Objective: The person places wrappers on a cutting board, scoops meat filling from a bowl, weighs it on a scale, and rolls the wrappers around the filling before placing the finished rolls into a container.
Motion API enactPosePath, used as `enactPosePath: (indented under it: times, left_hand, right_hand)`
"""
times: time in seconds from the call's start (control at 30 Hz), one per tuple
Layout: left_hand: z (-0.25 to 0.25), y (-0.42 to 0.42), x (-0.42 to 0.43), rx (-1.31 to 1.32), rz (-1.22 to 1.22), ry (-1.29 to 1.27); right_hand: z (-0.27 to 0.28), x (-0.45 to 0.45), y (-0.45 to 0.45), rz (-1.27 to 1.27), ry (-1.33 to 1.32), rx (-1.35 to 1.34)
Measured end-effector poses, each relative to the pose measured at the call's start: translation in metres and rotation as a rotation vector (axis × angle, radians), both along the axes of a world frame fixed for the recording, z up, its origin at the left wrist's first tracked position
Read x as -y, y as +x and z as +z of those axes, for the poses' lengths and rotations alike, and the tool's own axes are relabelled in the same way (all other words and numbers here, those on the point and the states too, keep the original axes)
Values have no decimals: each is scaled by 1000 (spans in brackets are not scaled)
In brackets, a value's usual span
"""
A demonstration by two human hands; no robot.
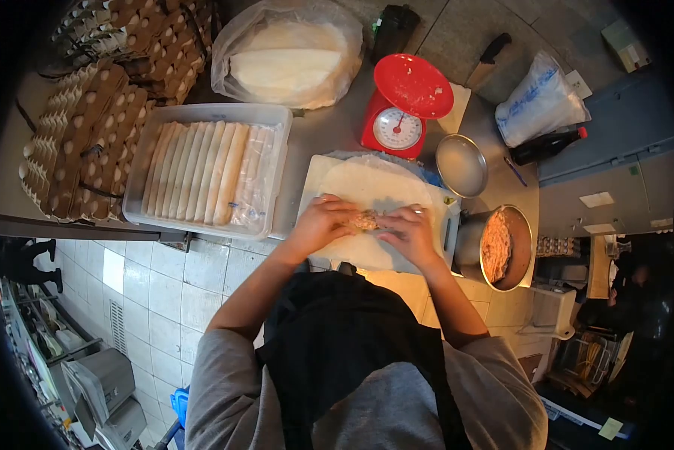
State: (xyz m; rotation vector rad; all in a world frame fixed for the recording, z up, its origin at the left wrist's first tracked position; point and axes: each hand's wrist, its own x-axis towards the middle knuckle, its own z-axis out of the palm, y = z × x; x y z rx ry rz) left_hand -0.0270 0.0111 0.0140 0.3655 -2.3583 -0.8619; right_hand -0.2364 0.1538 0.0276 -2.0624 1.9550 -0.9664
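A pale, thin round wrapper sheet (382, 251) lies over a white cutting board (314, 176) in front of me. On it is a small lump of orange-pink minced filling (365, 220), between my hands. My left hand (328, 222) presses its bent fingers against the lump's left end. From the other side, my right hand (410, 228) pinches the right end with curled fingers. Parts of the lump are hidden under the fingertips. To the right, a deep metal pot (522, 251) holds more of this filling (496, 247).
Pale rolls (196, 172) line a plastic tub (281, 142) at left. Behind are a bag of wrapper sheets (288, 64), a red scale (397, 124), a metal bowl (461, 166) and a knife (489, 58). Egg trays (89, 142) stack far left; a dark bottle (547, 147) lies right.
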Motion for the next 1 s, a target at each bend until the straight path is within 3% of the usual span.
enactPosePath:
  times: [0.17, 0.3, 0.4, 0.6, 0.7, 0.8, 1.0]
  left_hand:
    - [-33, -22, -6, -32, 13, 66]
    - [-19, -21, -8, 23, 63, 70]
    - [-14, -36, -20, 78, 48, -93]
    - [-34, -66, -33, 163, 16, -129]
    - [-35, -72, -37, 124, 39, -156]
    - [-29, -82, -46, 38, -6, -168]
    - [-27, -96, -50, 105, -86, -123]
  right_hand:
    - [-14, 23, 9, -33, 49, -76]
    - [-10, 15, -8, -64, 33, 23]
    - [-19, 8, -14, -112, 8, 26]
    - [-20, -7, -33, -127, 31, 10]
    - [-13, -13, -35, -171, 29, 118]
    - [-22, -21, -42, -184, 44, 40]
    - [-12, -35, -47, -243, 45, 75]
